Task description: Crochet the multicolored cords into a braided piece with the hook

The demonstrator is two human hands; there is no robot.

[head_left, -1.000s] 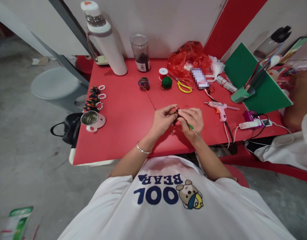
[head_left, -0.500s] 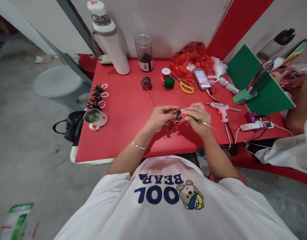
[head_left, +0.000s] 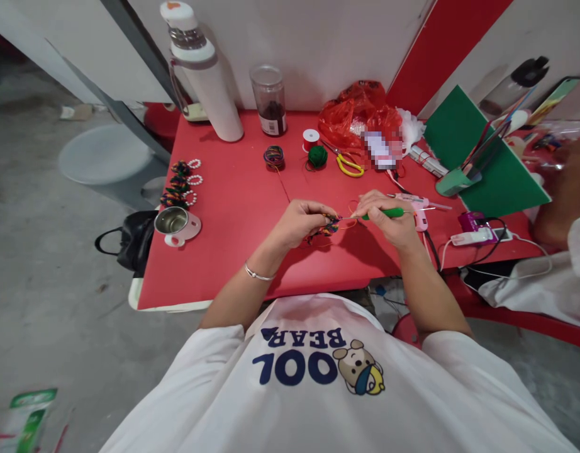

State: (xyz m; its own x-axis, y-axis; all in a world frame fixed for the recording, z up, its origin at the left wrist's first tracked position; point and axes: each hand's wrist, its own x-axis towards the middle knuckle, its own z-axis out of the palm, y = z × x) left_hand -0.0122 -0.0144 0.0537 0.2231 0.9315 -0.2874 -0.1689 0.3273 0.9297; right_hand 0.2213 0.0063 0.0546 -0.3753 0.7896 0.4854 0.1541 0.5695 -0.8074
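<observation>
My left hand (head_left: 305, 221) pinches a small multicoloured crochet piece (head_left: 328, 228) just above the table, fingers closed. In my right hand (head_left: 387, 219) is a crochet hook with a green handle (head_left: 390, 212), held level. Its thin metal tip points left and meets the edge of the crochet piece; whether yarn is caught on it I cannot make out. Loose yarn loops hang between the two hands. A strand runs from the left hand up to a variegated yarn ball (head_left: 273, 157). Beside that lies a green yarn ball (head_left: 317, 156).
Left on the red table (head_left: 224, 251) are a metal cup (head_left: 177, 225) and multicoloured pieces with pearl rings (head_left: 179, 184). Behind stand a white flask (head_left: 209, 82) and a jar (head_left: 270, 100). Yellow pliers (head_left: 349, 165), a pink glue gun (head_left: 419, 214) and a power bank (head_left: 479, 228) with cables lie right.
My right hand has shifted right, away from the left. The crochet hook has turned from slanting across the fingers to pointing left into the crochet piece.
</observation>
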